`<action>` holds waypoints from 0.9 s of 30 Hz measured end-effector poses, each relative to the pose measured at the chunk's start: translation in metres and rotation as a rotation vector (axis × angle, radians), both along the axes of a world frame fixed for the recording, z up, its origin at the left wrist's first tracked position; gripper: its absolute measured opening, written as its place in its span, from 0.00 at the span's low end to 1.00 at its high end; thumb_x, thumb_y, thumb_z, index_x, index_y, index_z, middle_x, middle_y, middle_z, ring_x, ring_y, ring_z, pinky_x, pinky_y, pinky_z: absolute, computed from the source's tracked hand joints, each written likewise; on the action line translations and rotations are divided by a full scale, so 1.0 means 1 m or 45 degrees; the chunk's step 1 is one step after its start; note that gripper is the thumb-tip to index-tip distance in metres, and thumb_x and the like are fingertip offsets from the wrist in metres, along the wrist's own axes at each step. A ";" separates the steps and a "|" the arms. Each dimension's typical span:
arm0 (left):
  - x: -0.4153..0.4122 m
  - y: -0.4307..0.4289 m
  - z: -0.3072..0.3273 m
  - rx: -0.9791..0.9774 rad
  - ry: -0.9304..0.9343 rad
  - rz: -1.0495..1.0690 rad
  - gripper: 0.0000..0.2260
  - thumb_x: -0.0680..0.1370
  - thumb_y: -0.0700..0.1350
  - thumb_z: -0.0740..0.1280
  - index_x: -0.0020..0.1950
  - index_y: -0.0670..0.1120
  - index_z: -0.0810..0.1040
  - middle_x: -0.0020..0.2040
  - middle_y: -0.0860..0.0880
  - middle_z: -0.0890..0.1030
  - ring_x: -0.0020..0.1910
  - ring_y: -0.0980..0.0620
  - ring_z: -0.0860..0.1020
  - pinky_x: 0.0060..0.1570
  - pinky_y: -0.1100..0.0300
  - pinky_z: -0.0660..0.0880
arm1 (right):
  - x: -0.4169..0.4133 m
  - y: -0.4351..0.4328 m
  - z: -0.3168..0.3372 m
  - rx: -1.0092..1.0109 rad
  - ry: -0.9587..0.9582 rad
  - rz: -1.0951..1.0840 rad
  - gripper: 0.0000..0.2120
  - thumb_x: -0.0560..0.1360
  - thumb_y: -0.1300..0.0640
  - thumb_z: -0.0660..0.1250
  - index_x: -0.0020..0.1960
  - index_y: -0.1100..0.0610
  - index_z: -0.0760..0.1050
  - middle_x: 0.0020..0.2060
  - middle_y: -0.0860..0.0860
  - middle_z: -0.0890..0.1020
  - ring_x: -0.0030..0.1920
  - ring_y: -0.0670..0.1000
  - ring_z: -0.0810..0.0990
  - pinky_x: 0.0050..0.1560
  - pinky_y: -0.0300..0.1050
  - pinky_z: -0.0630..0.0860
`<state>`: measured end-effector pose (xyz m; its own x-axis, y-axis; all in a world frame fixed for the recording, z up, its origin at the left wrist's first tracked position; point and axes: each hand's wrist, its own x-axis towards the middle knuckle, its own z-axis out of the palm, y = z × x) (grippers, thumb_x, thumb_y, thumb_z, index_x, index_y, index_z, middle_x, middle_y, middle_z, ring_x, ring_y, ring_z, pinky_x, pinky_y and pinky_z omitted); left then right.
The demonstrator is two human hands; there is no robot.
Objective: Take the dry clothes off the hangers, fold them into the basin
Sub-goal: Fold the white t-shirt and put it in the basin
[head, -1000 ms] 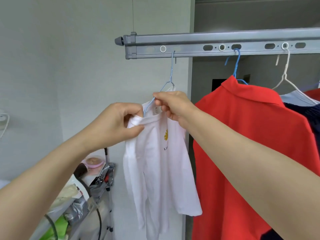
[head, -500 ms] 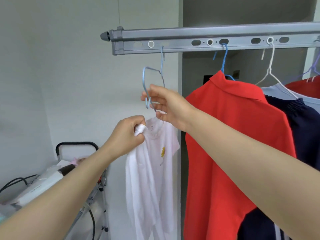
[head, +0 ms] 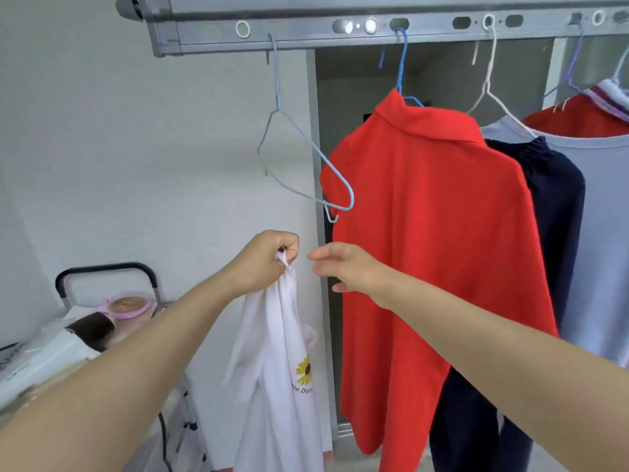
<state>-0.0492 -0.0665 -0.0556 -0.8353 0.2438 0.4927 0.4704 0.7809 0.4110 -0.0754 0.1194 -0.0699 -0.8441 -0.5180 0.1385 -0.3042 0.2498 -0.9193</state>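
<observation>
The white shirt (head: pixel 275 369) hangs below the rail (head: pixel 306 32), clear of the light-blue hanger (head: pixel 306 155), which hangs tilted from the rail. The left hand (head: pixel 265 264) pinches the shirt's top edge. The right hand (head: pixel 343 267), fingers loosely extended, holds nothing. A red shirt (head: pixel 425 216) hangs from the rail.

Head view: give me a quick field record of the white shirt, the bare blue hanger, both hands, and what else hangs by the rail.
white shirt: off the hanger, hanging from the left hand, sunflower print visible
left hand: pinches the shirt's top edge
right hand: fingers relaxed, holds nothing, just right of the left hand
blue hanger: bare, hooked on the rail
hanging to the right: red polo shirt, navy garment, pale blue shirt
basin: not in view
</observation>
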 end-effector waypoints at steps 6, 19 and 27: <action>0.019 0.040 -0.039 -0.213 -0.211 -0.238 0.18 0.60 0.24 0.50 0.33 0.46 0.70 0.33 0.53 0.73 0.34 0.60 0.70 0.35 0.71 0.65 | -0.003 0.012 -0.106 0.418 -0.087 0.057 0.12 0.71 0.56 0.70 0.52 0.46 0.73 0.55 0.48 0.76 0.53 0.47 0.75 0.48 0.39 0.70; 0.010 0.105 -0.122 -0.249 -0.294 -0.603 0.23 0.62 0.24 0.50 0.41 0.47 0.76 0.44 0.53 0.75 0.45 0.52 0.75 0.44 0.56 0.73 | 0.037 0.136 -0.257 1.204 -0.279 -0.354 0.05 0.69 0.54 0.64 0.36 0.51 0.68 0.36 0.45 0.75 0.40 0.51 0.77 0.41 0.44 0.75; -0.048 0.123 -0.238 -0.523 -0.579 -0.347 0.21 0.65 0.28 0.51 0.37 0.54 0.71 0.38 0.50 0.75 0.36 0.49 0.73 0.33 0.58 0.66 | 0.091 0.239 -0.291 1.212 -0.554 -0.746 0.11 0.65 0.62 0.57 0.38 0.50 0.75 0.39 0.46 0.79 0.44 0.52 0.79 0.43 0.41 0.77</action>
<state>-0.0976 0.0570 -0.2932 -0.8197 0.5684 -0.0713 0.5234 0.7938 0.3097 0.0157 0.3581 -0.3610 -0.8668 0.2210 -0.4470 0.3734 0.8819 -0.2879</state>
